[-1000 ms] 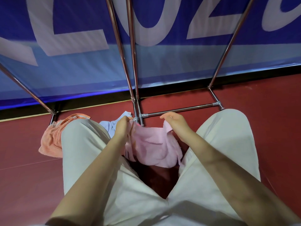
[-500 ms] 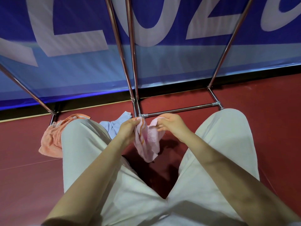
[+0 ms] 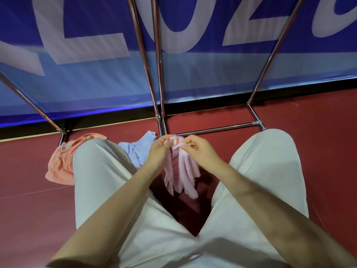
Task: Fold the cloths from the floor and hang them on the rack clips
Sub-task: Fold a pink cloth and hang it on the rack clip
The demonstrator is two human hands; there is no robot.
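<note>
The person is crouching, and both hands are holding one pink cloth [image 3: 181, 171] between the knees. The left hand [image 3: 160, 153] is pinching the top edge of the cloth from the left side, with the thumb and fingers pressed together on it. The right hand [image 3: 201, 149] is pinching the same top edge from the right side, its fingers curled over the fabric. The two hands are almost touching. The cloth is hanging down below the grip in narrow folds, above the red floor [image 3: 29, 209]. A blue cloth [image 3: 137, 149] and an orange cloth [image 3: 59, 165] are lying on the floor, near the foot of the metal rack [image 3: 160, 74].
</note>
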